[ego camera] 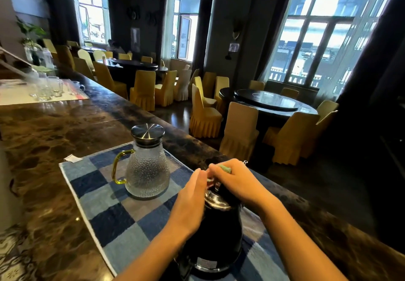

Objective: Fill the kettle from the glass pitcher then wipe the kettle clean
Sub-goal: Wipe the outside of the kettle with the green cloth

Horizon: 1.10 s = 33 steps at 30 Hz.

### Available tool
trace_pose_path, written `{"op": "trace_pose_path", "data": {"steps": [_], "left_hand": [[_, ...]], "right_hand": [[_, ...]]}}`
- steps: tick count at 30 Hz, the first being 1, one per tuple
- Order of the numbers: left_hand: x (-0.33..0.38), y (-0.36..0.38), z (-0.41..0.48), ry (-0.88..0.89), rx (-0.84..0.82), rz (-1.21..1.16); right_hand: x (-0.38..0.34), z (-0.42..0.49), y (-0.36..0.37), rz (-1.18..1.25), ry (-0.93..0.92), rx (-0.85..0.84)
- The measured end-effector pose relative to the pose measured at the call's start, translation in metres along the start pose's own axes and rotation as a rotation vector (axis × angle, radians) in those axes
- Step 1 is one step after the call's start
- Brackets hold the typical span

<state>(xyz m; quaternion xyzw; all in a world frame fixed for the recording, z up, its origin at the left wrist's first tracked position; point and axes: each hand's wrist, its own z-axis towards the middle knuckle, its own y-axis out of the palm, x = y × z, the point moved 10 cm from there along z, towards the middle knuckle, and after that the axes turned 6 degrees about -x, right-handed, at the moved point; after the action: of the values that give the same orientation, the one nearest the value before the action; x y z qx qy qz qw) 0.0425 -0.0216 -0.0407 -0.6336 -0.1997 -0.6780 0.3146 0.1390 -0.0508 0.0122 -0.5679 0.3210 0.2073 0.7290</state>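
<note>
A black kettle (215,234) with a shiny steel collar stands on a blue checked mat (114,215) near the counter's front. My right hand (236,182) presses a small green cloth (225,168) onto the kettle's top. My left hand (190,201) rests flat against the kettle's left shoulder, fingers together and pointing up toward the lid. A textured glass pitcher (148,171) with a steel lid and a yellow-green handle stands upright on the mat, behind and to the left of the kettle. Little water shows in the pitcher.
The dark marble counter (54,131) runs back to the left. A tray with several drinking glasses (47,89) sits at its far left. A scrap of white paper (73,158) lies by the mat's corner. Beyond the counter's edge are round tables and yellow-covered chairs (238,131).
</note>
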Motion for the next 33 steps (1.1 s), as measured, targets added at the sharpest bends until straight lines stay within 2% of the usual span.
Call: {"op": "trace_pose_path", "data": {"steps": [2,4,7,10,13,17,18,20,22,25,27,29,31,33], "left_hand": [[-0.005,-0.001,0.001,-0.017,0.012,-0.019],[-0.005,-0.004,-0.002,-0.044,0.029,-0.043],[-0.002,-0.003,-0.006,-0.058,0.028,-0.029],[0.0,-0.002,-0.005,-0.037,0.009,0.013],[-0.002,-0.001,-0.003,-0.031,0.007,-0.006],[0.003,0.001,-0.004,-0.01,-0.012,0.017],[0.004,0.001,-0.005,-0.016,-0.017,0.046],[0.006,0.003,-0.006,-0.015,-0.028,0.119],[0.004,0.002,-0.006,-0.008,-0.026,0.221],[-0.002,-0.003,-0.004,-0.045,0.0,0.254],[-0.004,-0.003,-0.002,-0.048,0.003,0.259],[-0.004,-0.003,-0.001,-0.036,0.009,0.269],[-0.004,-0.003,0.0,-0.029,0.014,0.276],[-0.005,-0.003,0.001,-0.026,0.014,0.267]], "right_hand": [[-0.022,-0.005,0.007,-0.264,-0.088,-0.059],[-0.04,-0.019,0.016,-0.406,-0.242,-0.08],[-0.052,-0.046,0.018,-0.433,-0.431,-0.046],[-0.044,-0.054,0.008,-0.426,-0.482,0.008],[-0.036,-0.043,-0.001,-0.369,-0.413,0.038],[0.004,-0.009,-0.012,-0.004,-0.098,0.059],[0.016,-0.005,-0.011,0.1,-0.025,0.061],[0.033,-0.006,-0.008,0.157,0.051,0.085],[0.043,-0.02,-0.007,0.246,0.099,0.191],[0.053,-0.051,0.006,0.564,0.098,0.379],[0.055,-0.077,0.02,0.589,0.069,0.503],[0.043,-0.098,0.031,0.48,0.002,0.584],[0.039,-0.101,0.033,0.412,-0.032,0.568],[0.044,-0.089,0.022,0.498,-0.006,0.506]]}}
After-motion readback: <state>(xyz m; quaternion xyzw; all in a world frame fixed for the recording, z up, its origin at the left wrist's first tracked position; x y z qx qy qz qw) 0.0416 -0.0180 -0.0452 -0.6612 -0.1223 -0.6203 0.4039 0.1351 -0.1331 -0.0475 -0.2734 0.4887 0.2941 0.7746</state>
